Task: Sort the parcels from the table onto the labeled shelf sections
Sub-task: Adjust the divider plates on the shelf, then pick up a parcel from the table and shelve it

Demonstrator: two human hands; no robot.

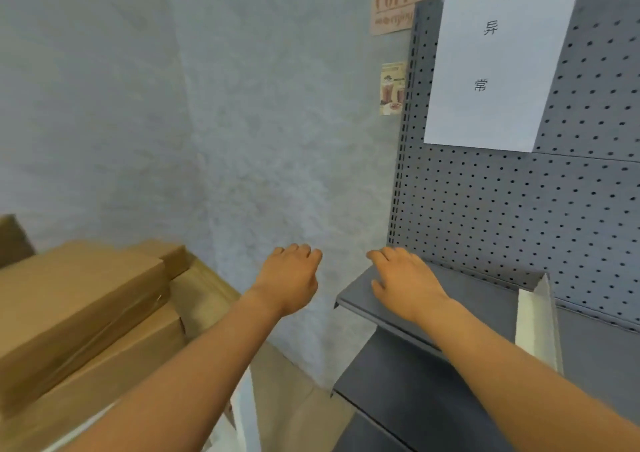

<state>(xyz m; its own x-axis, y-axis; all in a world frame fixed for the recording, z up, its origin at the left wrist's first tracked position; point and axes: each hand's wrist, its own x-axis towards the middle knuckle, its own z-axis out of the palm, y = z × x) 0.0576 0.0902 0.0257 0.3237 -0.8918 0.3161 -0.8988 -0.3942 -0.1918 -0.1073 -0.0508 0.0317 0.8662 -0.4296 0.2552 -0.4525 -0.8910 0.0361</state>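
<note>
Two empty hands reaching forward: left hand [290, 280] hovering with fingers loosely curled, right hand [405, 285] hanging relaxed over grey shelf [360, 294]. Stacked cardboard parcels [79, 299] lying left on desk [211, 289], apart from paper label [498, 67].

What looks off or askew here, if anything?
Little stands out. The cardboard parcels at left are stacked unevenly, the top one skewed across those below. Both the left hand and the right hand are empty. On the grey shelf a white divider stands upright. No damage visible.
</note>
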